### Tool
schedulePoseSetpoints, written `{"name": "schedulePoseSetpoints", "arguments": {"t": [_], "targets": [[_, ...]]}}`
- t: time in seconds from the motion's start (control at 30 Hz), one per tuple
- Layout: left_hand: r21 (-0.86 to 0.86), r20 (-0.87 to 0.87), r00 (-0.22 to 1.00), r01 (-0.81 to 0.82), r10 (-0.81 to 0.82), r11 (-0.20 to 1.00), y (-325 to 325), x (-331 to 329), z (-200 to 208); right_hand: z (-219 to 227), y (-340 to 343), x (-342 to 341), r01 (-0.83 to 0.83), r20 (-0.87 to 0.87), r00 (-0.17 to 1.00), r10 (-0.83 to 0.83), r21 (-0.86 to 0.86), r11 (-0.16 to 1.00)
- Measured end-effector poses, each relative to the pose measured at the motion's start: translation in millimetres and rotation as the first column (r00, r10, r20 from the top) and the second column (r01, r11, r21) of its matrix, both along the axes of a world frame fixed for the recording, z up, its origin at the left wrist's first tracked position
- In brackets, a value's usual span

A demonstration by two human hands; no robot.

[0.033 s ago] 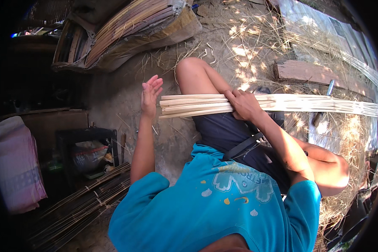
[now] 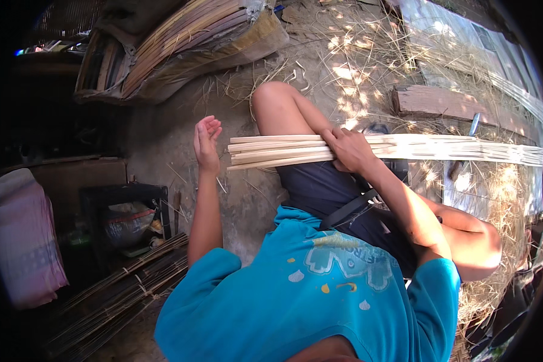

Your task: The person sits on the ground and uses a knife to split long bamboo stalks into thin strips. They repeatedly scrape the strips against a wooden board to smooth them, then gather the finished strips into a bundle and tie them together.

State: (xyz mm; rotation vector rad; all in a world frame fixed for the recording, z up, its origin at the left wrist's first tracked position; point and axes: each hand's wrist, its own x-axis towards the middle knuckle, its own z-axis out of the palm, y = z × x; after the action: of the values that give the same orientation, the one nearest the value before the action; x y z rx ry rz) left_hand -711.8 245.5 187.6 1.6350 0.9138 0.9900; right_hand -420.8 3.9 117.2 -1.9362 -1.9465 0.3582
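Observation:
A long bundle of pale split bamboo-like strips point(image 2: 277, 149) lies across my bent leg, its near-even ends pointing left and its far part reaching to the right edge of the view. My right hand point(image 2: 349, 149) is closed around the bundle from above, at about the thigh. Just left of the strip ends, my left hand point(image 2: 207, 143) is raised with the palm toward them. It is open, its fingers loosely bent, holding nothing and apart from the strips.
Wooden slats fill a worn, cloth-covered frame point(image 2: 223, 57) at upper left. A wooden plank point(image 2: 446, 104) lies at right among scattered straw. Darker tied sticks point(image 2: 133, 283) rest at lower left, near a black stand point(image 2: 123, 193) and a pale folded cloth point(image 2: 24, 238).
My left hand has shifted a little left, away from the strip ends, and its fingers are bent more. My right hand and the bundle have hardly moved.

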Motion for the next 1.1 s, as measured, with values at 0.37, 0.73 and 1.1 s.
{"name": "schedulePoseSetpoints", "arguments": {"t": [0.37,0.73,1.1], "targets": [[-0.501,0.146,0.959,-0.139,0.242,0.854,-163,10,-65,1,-3,-1,-0.001,0.013,1.000,0.001,-0.007,1.000],[-0.438,0.200,0.881,-0.312,0.429,0.843,-155,-8,-42,-8,-9,0,0.007,0.001,1.000,-0.007,0.059,0.998],[-0.535,0.165,0.980,-0.006,0.111,0.845,-45,-8,6,4,-18,-6,-0.061,0.017,0.998,0.060,0.074,0.995]]}}
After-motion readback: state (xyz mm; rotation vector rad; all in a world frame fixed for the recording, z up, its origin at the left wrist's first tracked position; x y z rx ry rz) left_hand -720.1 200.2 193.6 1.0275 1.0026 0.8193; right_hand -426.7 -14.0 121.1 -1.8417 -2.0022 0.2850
